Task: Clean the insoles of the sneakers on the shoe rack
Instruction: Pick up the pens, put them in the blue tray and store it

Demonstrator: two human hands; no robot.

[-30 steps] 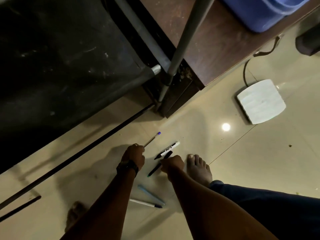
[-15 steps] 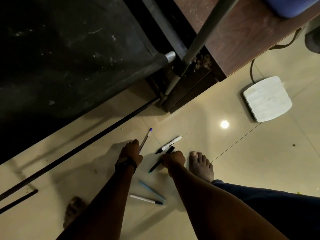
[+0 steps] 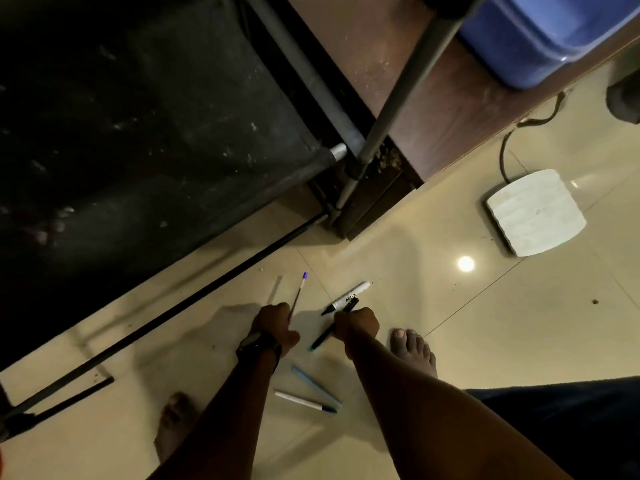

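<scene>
Both hands reach to the floor, likely clearing spilled pens: the left hand [image 3: 275, 323] is clenched around a purple-capped pen [image 3: 298, 296], the right hand [image 3: 356, 323] around a black pen [image 3: 334, 329]. No sneakers are visible (the shoe rack [image 3: 156, 133] looks bare, though dark).

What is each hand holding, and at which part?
The left hand grips a thin pen at its lower end, purple tip pointing away. The right hand grips a black pen around its middle.
</scene>
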